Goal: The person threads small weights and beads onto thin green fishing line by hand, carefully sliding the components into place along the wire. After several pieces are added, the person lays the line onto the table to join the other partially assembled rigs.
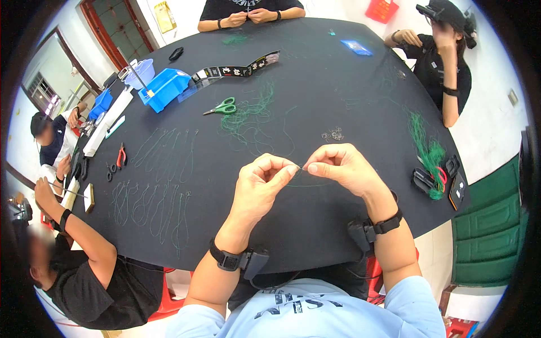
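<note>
My left hand (260, 183) and my right hand (342, 169) meet fingertip to fingertip above the near side of the table, each in a pinch. A thin green line (309, 185) hangs in a loop from the left fingertips. Between the two pinches is something tiny and dark; its kind is too small to tell. Just beyond my right hand lies a small heap of metal hooks or rings (333, 134). A tangle of green line (251, 121) spreads past my left hand, with green-handled scissors (221, 107) at its edge.
Looped green lines (152, 211) lie in rows at the left, near red-handled pliers (122, 156). A blue bin (164, 90) stands farther back. Rightward are a green bundle of line (426, 147) and a phone (457, 191). Other people sit around the black table (332, 225).
</note>
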### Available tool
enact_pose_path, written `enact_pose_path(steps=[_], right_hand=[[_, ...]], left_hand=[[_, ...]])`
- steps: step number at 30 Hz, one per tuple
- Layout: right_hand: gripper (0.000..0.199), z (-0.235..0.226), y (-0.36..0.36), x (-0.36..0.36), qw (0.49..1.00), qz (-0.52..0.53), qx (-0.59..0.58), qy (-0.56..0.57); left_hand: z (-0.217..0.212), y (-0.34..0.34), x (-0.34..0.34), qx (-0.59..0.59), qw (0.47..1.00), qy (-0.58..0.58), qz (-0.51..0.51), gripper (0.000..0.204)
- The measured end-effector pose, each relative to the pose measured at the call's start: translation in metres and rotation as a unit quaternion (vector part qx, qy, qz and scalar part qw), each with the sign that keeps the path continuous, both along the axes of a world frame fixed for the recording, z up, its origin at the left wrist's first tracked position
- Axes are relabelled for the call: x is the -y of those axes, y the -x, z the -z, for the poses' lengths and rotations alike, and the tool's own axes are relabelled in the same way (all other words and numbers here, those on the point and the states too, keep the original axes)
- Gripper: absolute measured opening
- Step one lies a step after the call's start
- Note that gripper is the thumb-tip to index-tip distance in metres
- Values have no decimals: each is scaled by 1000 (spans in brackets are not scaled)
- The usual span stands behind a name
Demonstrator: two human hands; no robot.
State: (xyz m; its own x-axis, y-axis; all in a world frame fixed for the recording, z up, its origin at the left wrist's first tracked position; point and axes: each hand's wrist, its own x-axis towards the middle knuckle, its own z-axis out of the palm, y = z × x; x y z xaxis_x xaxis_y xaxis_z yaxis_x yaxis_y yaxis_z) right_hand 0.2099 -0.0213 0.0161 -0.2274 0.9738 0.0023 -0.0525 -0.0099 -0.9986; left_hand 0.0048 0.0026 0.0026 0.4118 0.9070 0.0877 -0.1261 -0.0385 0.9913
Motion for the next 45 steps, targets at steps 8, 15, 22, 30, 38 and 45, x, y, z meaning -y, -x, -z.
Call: enact_pose_path(steps=[8, 15, 22, 30, 38, 45], right_hand=[[10, 24, 25, -1, 950, 120, 207, -201], [11, 16, 39, 10, 873, 156, 326, -328], [10, 4, 27, 4, 832, 180, 349, -391], [13, 21, 13, -6, 937, 128, 249, -208], [9, 16, 37, 6, 911, 107, 271, -290], [12, 2, 22, 1, 843, 118, 336, -402]], left_hand=[[5, -2, -4, 18, 996, 58, -71, 14], [10, -2, -5, -2, 992, 78, -94, 14], [11, -7, -2, -169, 981, -72, -57, 14], [9, -4, 0, -33, 999, -5, -4, 14], [18, -7, -5, -17, 990, 2, -141, 14], [12, -10, 1, -224, 947, -218, -66, 9]])
